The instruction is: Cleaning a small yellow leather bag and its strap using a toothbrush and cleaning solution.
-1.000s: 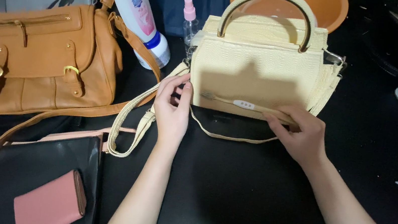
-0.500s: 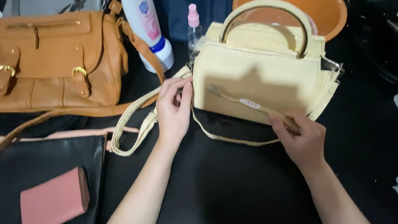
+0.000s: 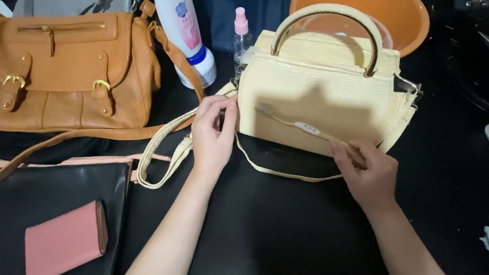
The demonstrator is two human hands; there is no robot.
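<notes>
Cream handbag (image 3: pixel 325 91): a textured pale-yellow bag with two arched handles, lying flat on the black work surface (image 3: pixel 281 241) in front of me, its base edge towards me.
Left hand (image 3: pixel 214 134): my fingers are curled and pressed against the bag's lower left corner, steadying it; they close on nothing else that I can make out.
Right hand (image 3: pixel 368 171): my fingers are pinched shut around the handle end of a toothbrush (image 3: pixel 308 128).
Toothbrush: pale, slim, laid slantwise across the bag's front panel, its bristle head resting on the panel up and to the left of my grip.
Bag strap (image 3: pixel 175 141): cream, loose, looping from the bag's left side across the surface beside my left hand.
Tan satchel (image 3: pixel 54 70): brown leather with gold buckles, well left of the cream bag.
White bottle (image 3: pixel 181 21): lying tilted between the two bags, blue collar at its lower end.
Small spray bottle (image 3: pixel 242 31): pink cap, upright just beside the cream bag's upper left corner.
Orange basin (image 3: pixel 366 9): behind the cream bag.
Pink wallet (image 3: pixel 65 238): on a black bag at lower left.
</notes>
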